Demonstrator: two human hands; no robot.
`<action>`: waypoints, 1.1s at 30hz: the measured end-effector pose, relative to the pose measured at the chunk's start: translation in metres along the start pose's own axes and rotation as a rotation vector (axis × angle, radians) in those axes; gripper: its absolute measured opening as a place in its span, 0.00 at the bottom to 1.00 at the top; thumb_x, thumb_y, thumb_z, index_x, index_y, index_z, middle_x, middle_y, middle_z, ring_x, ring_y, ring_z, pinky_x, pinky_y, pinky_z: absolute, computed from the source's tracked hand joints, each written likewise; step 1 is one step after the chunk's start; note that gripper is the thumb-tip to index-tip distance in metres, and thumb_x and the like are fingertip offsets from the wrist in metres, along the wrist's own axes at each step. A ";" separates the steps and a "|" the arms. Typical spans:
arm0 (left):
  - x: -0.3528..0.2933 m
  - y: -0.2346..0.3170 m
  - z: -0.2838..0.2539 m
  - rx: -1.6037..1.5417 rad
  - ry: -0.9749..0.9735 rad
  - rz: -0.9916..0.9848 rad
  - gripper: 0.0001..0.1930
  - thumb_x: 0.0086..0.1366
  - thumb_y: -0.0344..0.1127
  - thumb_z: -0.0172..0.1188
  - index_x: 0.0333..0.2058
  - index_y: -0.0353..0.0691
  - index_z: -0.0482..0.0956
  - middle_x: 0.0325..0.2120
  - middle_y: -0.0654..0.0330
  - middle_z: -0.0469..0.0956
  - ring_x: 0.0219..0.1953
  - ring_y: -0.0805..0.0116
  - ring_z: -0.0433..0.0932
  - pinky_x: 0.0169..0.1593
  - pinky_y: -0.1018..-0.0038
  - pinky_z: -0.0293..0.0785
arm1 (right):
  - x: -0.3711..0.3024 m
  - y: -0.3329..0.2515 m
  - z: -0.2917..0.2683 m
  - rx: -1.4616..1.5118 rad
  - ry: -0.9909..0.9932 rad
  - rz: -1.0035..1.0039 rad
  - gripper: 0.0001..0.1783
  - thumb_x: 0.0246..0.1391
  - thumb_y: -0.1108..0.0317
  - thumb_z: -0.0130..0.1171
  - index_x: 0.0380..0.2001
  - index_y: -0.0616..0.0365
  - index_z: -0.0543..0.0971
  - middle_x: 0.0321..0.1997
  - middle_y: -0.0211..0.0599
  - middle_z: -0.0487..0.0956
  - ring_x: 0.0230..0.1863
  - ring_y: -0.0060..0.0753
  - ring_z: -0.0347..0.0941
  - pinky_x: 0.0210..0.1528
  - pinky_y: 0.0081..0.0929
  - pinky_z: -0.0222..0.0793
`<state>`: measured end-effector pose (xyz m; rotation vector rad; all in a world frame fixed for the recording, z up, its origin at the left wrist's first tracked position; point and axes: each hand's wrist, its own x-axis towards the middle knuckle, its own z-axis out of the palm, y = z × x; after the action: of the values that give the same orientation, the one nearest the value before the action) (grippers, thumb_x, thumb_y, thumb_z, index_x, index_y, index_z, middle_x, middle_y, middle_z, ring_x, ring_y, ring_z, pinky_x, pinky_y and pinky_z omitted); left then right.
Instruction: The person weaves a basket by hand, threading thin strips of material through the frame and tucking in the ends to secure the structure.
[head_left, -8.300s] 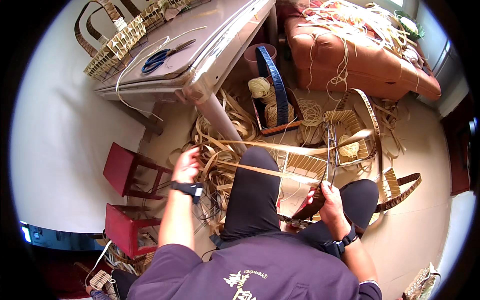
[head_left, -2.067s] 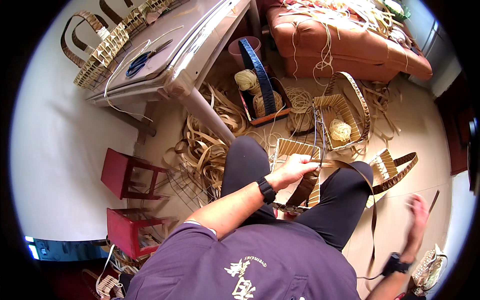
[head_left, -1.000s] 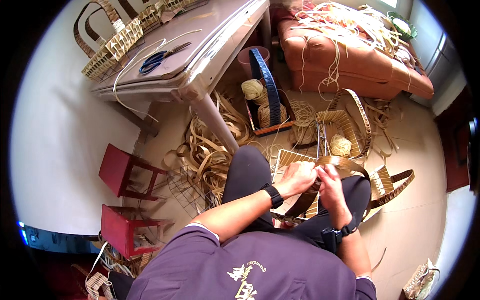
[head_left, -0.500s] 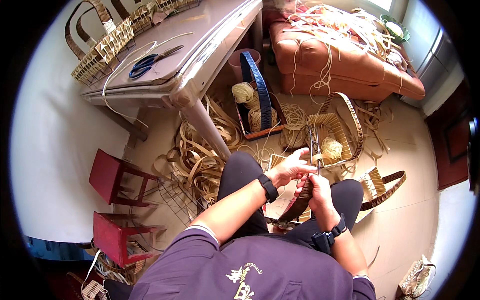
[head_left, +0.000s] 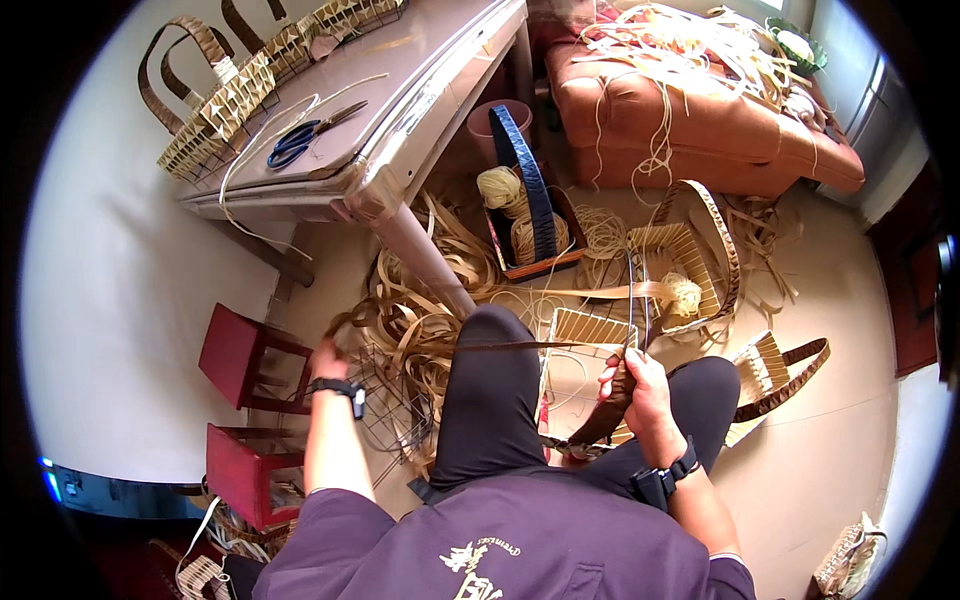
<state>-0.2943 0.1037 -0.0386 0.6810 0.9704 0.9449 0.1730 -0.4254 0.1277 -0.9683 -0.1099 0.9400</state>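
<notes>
Between my knees stands a pale woven basket [head_left: 575,328] with a wire-framed handle [head_left: 607,410], its lower part wrapped in dark brown. My right hand [head_left: 645,388] is closed around the handle where the wrapping ends and bare wires rise above. From there a brown strip [head_left: 500,346] stretches taut across my left knee to my left hand [head_left: 328,362], out by the red stools. That hand is blurred, but the strip's straight line runs into it. A pale tan strip [head_left: 600,293] lies beyond the handle.
Tangled tan strips [head_left: 420,260] and a wire frame [head_left: 385,400] lie left of my knee. Red stools [head_left: 235,355] stand farther left. Scissors [head_left: 310,135] rest on the table [head_left: 400,60]. A blue-handled basket [head_left: 540,268] and another basket [head_left: 715,270] hold balls of cord.
My left hand has left the handle and swung far left, drawing the brown strip out across my knee. The right hand stays on the handle. The view has shifted slightly.
</notes>
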 end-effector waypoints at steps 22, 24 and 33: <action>-0.238 -0.180 0.486 1.199 -1.475 0.389 0.13 0.59 0.31 0.58 0.43 0.38 0.81 0.33 0.47 0.83 0.36 0.53 0.82 0.43 0.63 0.76 | -0.012 -0.001 -0.023 -0.047 0.075 -0.048 0.18 0.71 0.56 0.48 0.38 0.62 0.76 0.27 0.43 0.81 0.21 0.33 0.76 0.28 0.32 0.76; -0.196 -0.157 0.447 1.190 -1.279 0.507 0.13 0.56 0.29 0.56 0.40 0.42 0.83 0.33 0.48 0.83 0.36 0.54 0.83 0.41 0.63 0.77 | -0.013 0.001 -0.025 -0.062 0.062 -0.094 0.17 0.71 0.58 0.48 0.38 0.62 0.75 0.26 0.43 0.81 0.21 0.34 0.76 0.28 0.32 0.76; -0.101 -0.014 0.260 1.397 0.497 0.815 0.31 0.57 0.34 0.71 0.58 0.37 0.70 0.51 0.45 0.74 0.55 0.48 0.75 0.60 0.58 0.72 | -0.006 0.003 -0.015 -0.019 0.084 -0.089 0.14 0.71 0.59 0.50 0.39 0.61 0.74 0.26 0.42 0.80 0.20 0.32 0.76 0.26 0.30 0.75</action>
<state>-0.0796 -0.0115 0.0978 2.2013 1.8539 1.0480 0.1745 -0.4389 0.1182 -1.0110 -0.0903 0.8162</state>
